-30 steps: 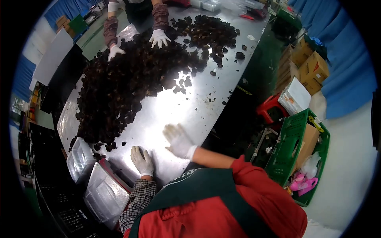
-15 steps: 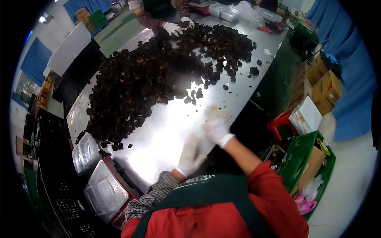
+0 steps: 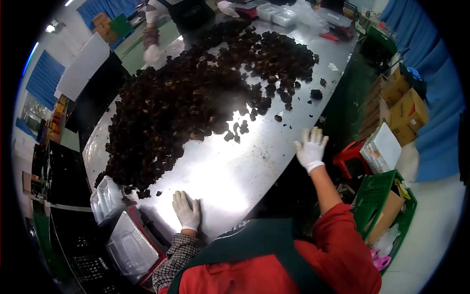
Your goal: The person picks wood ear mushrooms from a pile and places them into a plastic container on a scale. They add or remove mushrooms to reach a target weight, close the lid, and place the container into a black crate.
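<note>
My left hand [image 3: 186,213], in a white glove, lies over the near part of the shiny metal table [image 3: 230,181], fingers stretched out and nothing in it. Out at the right edge of the table is my gloved right hand [image 3: 311,151], its fingers spread apart and empty. A wide heap of dark, crumpled pieces that look like wood ear mushrooms [image 3: 161,112] covers the left and far parts of the table. Several loose pieces [image 3: 237,131] lie just off the heap, between my two hands. Fine crumbs dot the metal left of my right hand.
Clear plastic trays [image 3: 106,198] and a red scale [image 3: 134,245] topped by a clear container stand at the near left. Across the table, a co-worker's gloved hand [image 3: 152,55] is beside the heap. A green crate [image 3: 377,206], red stool [image 3: 345,159] and cardboard boxes [image 3: 409,115] line the right side.
My hands have moved apart: the left went left over the table, the right went right to its edge. The co-worker's hands have left the heap and separated.
</note>
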{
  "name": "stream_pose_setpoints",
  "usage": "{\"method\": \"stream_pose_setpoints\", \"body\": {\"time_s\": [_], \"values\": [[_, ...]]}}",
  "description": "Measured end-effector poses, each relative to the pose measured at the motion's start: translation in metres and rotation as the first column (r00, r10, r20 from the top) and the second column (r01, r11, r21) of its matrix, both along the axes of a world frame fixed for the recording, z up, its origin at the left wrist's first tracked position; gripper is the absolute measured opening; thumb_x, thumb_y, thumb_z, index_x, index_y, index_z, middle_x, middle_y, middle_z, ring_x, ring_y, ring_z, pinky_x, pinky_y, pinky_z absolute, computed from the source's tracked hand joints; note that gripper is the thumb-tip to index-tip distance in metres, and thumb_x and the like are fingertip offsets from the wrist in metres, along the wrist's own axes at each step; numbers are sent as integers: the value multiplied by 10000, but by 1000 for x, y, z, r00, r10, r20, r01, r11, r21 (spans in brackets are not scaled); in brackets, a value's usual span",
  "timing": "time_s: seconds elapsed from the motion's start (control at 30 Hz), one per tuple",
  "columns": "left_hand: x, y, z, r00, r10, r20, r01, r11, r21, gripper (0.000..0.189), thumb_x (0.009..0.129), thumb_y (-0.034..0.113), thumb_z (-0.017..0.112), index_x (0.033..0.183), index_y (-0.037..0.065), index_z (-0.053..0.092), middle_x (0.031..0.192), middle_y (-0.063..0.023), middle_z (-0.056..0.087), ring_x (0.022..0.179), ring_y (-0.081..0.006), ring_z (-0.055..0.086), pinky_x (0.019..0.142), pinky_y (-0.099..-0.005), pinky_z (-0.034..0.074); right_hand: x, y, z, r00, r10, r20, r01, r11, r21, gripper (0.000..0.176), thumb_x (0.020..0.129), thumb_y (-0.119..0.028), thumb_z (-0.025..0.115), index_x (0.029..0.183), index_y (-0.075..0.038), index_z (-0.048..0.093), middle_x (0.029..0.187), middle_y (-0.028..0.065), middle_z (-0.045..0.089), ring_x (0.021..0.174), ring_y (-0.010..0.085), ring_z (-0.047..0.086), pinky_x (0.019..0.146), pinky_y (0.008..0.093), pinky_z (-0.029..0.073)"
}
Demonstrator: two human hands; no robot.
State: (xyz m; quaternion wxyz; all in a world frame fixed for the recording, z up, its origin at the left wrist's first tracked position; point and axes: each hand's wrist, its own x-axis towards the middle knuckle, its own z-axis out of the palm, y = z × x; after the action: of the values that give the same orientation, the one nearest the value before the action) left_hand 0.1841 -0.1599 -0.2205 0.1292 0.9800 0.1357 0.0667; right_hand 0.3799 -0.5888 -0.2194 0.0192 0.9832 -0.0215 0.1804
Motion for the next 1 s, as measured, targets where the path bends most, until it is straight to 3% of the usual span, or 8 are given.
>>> {"method": "stream_pose_setpoints", "body": {"time_s": [0.07, 0.27, 0.37, 0.5, 0.6, 0.73, 0.87, 1.0], "values": [[0, -1, 2, 1000, 2, 2, -2, 1000, -19, 637, 876, 300, 565, 1355, -56, 341, 1442, -256, 290, 1362, -405, 220, 1134, -479, 137, 2, -16, 4, 992, -109, 65, 108, 994, 21, 615, 851, -418, 561, 1300, -9, 464, 1386, 274, 357, 1308, 434, 295, 1045, 628, 202], [-3, -1, 0, 999, 13, 45, -11, 999, -35, 572, 882, 258, 539, 1335, -53, 381, 1426, -252, 328, 1356, -390, 252, 1130, -466, 165, -17, 163, -8, 794, 594, -133, -535, 785, 313, 671, 883, -447, 492, 1381, -11, 384, 1454, 214, 314, 1365, 366, 244, 1115, 557, 109], [-1, 4, 1, 999, 6, 44, -3, 999, -45, 574, 883, 260, 541, 1338, -51, 378, 1429, -251, 321, 1358, -393, 243, 1132, -466, 162, 3, 142, 19, 842, 416, -344, -377, 909, 176, 702, 921, -498, 410, 1423, -20, 299, 1497, 188, 256, 1403, 305, 202, 1130, 534, 108], [-1, 1, 2, 994, -10, 105, 19, 996, -84, 564, 868, 273, 562, 1296, -60, 410, 1382, -267, 362, 1304, -421, 306, 1118, -470, 205, 36, 19, 5, 991, 30, -129, -31, 1000, 0, 574, 866, -460, 500, 1269, -52, 496, 1363, 176, 434, 1268, 366, 368, 1024, 610, 259], [-1, -1, 5, 995, 43, 92, -36, 996, -85, 598, 856, 306, 573, 1295, -66, 410, 1386, -280, 353, 1312, -416, 303, 1120, -467, 203, 29, -45, -9, 971, -224, -82, 221, 974, -50, 642, 882, -439, 529, 1335, 4, 424, 1418, 260, 345, 1315, 392, 317, 1034, 602, 251], [-2, -2, 4, 990, 70, 122, -65, 997, -40, 590, 840, 261, 611, 1291, -64, 416, 1385, -279, 357, 1307, -414, 314, 1102, -466, 240, -16, 57, 23, 927, 354, -126, -331, 928, 171, 609, 884, -319, 479, 1365, 39, 374, 1437, 285, 300, 1358, 428, 237, 1092, 594, 137], [-3, -2, 1, 982, 127, 138, -119, 991, -62, 622, 830, 274, 615, 1302, -69, 398, 1388, -289, 342, 1307, -418, 307, 1105, -464, 235, -92, 163, -2, 522, 829, -199, -779, 559, 284, 671, 784, -355, 617, 1342, -29, 438, 1382, 268, 375, 1336, 423, 274, 1083, 604, 167], [-5, -1, 4, 979, 107, 175, -95, 993, -74, 666, 795, 264, 641, 1299, -69, 361, 1362, -291, 331, 1275, -434, 308, 1083, -477, 251, -48, 92, 9, 787, 583, -199, -577, 811, 97, 569, 861, -412, 521, 1314, -70, 477, 1366, 223, 414, 1317, 402, 312, 1059, 608, 193]]}}
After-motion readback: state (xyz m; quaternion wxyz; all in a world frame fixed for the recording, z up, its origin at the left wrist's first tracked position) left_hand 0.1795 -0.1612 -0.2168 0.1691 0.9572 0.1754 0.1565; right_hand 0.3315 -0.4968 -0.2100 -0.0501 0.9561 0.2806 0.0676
